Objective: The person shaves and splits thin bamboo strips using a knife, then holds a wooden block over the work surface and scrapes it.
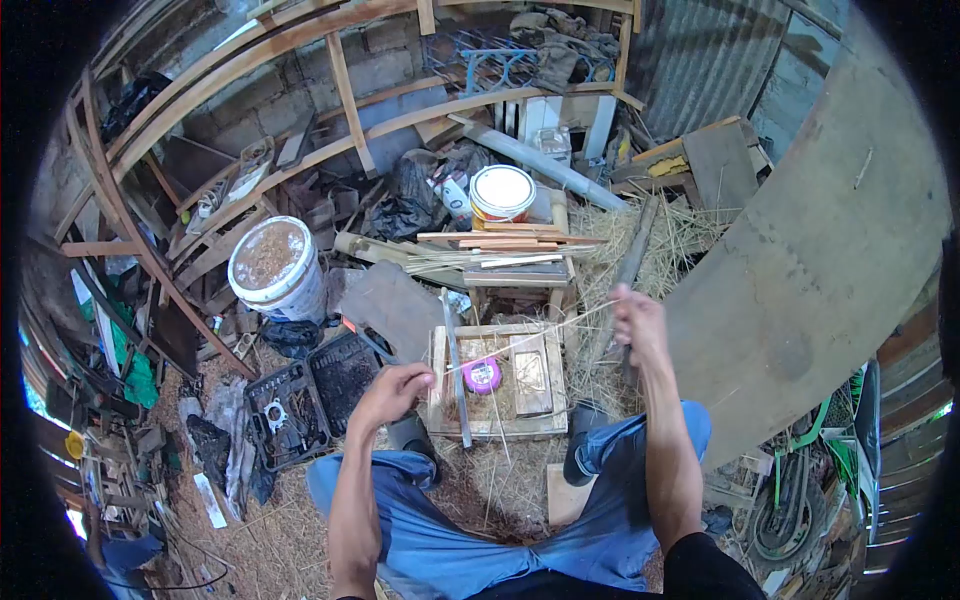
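A thin, pale strip (560, 325), like split bamboo or a straw stalk, stretches slantwise between my two hands. My left hand (395, 390) pinches its lower end, while my right hand (640, 325) is closed around the upper end. Below the strip is a shallow wooden frame box (500, 429). Inside it lie a pink-purple tape measure (482, 376) and a rectangular wooden block (531, 380). Across the box's left side lies a long, narrow flat bar (457, 385), close to my left hand; its kind is unclear.
Wooden strips (510, 240) lie on a low stand beyond the box. Behind them is a white-lidded bucket (502, 190); a bucket of shavings (270, 255) stands left. An open black tool case (290, 430) lies near my left knee. A large board (800, 260) leans at right.
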Motion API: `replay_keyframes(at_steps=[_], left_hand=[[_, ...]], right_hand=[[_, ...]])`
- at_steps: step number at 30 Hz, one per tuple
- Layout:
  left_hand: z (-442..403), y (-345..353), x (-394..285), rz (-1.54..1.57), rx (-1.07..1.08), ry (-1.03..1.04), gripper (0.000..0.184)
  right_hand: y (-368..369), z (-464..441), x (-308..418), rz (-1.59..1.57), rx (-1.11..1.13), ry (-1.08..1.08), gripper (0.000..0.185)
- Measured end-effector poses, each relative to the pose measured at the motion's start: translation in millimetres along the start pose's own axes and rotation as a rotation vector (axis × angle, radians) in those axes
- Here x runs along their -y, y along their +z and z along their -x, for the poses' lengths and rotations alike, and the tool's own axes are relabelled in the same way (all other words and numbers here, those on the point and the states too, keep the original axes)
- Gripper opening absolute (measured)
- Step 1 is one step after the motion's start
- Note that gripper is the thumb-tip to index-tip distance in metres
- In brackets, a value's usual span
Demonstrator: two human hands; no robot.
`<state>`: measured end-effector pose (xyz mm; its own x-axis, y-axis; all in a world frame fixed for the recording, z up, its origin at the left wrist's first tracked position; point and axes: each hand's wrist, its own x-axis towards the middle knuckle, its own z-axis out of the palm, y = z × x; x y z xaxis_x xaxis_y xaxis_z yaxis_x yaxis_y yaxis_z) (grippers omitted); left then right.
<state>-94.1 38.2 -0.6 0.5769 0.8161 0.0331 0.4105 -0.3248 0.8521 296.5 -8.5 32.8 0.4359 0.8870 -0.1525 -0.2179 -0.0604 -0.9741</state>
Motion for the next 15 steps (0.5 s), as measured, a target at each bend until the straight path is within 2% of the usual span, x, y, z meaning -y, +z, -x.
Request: replay_keyframes(at_steps=[1, 3, 4, 5, 7, 9, 12, 13, 15], left_hand=[[2, -5, 2, -0.005, -0.005, 0.004, 0.020], [11, -22, 6, 0.249, -0.152, -0.185, 0.020], [11, -21, -3, 0.477, -0.171, -0.284, 0.017], [5, -14, 4, 0.623, -0.182, -0.265, 0.016], [-7, 9, -6, 0.864, -0.236, -0.201, 0.017], [-23, 32, 7, 0.936, -0.314, -0.146, 0.017], [-34, 61, 10, 0.935, -0.328, -0.133, 0.017], [-37, 68, 6, 0.920, -0.310, -0.127, 0.017], [-41, 84, 2, 0.920, -0.363, -0.104, 0.017]], right_hand=[[-12, -2, 3, -0.004, 0.004, -0.006, 0.032], [-25, -6, 7, -0.081, -0.078, -0.125, 0.032], [-22, -4, 0, 0.098, -0.047, -0.099, 0.034], [-14, -4, -10, 0.092, -0.040, -0.110, 0.034], [13, 2, -30, 0.419, 0.006, -0.116, 0.035], [36, 10, -47, 0.767, 0.005, -0.480, 0.034], [65, 42, -52, 0.576, 0.241, -0.323, 0.030], [73, 57, -49, 0.660, 0.267, -0.321, 0.026], [81, 69, -69, 0.577, 0.368, -0.337, 0.024]])
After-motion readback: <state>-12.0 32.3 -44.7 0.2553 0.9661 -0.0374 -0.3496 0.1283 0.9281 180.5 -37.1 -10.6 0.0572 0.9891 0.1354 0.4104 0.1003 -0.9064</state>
